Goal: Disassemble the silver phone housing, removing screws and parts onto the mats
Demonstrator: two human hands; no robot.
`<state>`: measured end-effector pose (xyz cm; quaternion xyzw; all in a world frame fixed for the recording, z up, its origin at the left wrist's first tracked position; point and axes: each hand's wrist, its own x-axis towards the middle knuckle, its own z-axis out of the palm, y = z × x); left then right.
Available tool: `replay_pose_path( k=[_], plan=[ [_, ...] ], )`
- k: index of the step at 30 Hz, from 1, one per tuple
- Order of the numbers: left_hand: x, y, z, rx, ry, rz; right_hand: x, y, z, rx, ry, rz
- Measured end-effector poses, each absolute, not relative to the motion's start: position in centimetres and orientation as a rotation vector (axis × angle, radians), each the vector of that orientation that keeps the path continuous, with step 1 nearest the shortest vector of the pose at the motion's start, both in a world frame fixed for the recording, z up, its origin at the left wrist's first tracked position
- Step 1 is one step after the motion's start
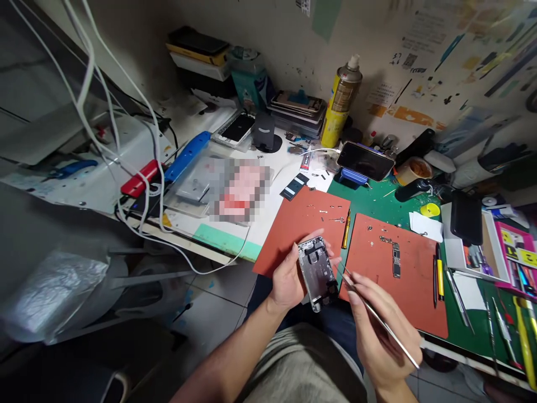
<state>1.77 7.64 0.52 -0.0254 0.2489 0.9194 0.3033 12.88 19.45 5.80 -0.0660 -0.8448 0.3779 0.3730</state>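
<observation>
My left hand (pixel 289 279) is wrapped round an opened phone housing (pixel 319 273), its inner side turned up toward me. Dark parts sit along the housing's top and lower right corner. In my right hand (pixel 380 324) are metal tweezers (pixel 388 327), gripped between thumb and fingers. Their tips lie close to the housing's right edge; whether they touch it or hold a part is too small to tell. To the right, a phone logic board (pixel 396 261) lies on a reddish-brown mat (pixel 415 302). A gold screwdriver (pixel 346 230) rests at the right edge of the second mat (pixel 289 229).
A phone (pixel 366 161) leans on a blue stand behind the mats. A yellow spray can (pixel 340 103) stands by the wall. Pens and tools lie at the right beside a white box (pixel 457 246). White cables (pixel 146 184) hang at the left. Small parts dot both mats.
</observation>
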Motion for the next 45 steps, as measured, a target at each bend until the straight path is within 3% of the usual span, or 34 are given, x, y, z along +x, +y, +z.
replay_pose_path(
  k=[8,19,31,45],
  plan=[
    [2.2,7.2,0.7,-0.068,0.809,2.525,13.6,19.8,4.7,-0.348,-2.116,0.875],
    [5.0,3.1,-1.2,0.151,1.306,2.416,15.5,17.7,3.7,-0.626,-1.809,1.2],
    [5.9,-0.8,-2.0,0.109,1.45,2.089,14.9,15.4,0.2,-0.2,-2.104,1.284],
    [5.7,-0.8,-2.5,0.09,1.422,2.044,13.7,14.6,-1.3,-0.185,-2.104,1.14]
  ],
)
